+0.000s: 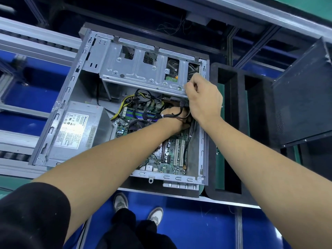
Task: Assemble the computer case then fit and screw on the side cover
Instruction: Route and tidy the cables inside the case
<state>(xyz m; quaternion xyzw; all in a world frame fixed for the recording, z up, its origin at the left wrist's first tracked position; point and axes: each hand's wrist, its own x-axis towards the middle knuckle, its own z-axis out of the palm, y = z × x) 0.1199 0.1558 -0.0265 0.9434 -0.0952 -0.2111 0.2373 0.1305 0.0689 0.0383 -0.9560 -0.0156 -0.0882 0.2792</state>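
Observation:
An open grey computer case [53,112] lies on its side on the bench, its inside facing up. A metal drive cage [136,69] spans the far part; the green motherboard [172,155] and a power supply [79,130] lie below it. My right hand [203,99] grips the right end of the drive cage, fingers curled over its edge. My left hand [172,119] reaches under the cage among a bundle of black cables [172,115]; its fingers are hidden. The dark side cover [303,97] leans at the right.
A black foam tray [228,191] with deep slots stands right of the case. Conveyor rails [27,45] run along the left. Blue floor and my shoes [120,203] show beneath the bench edge.

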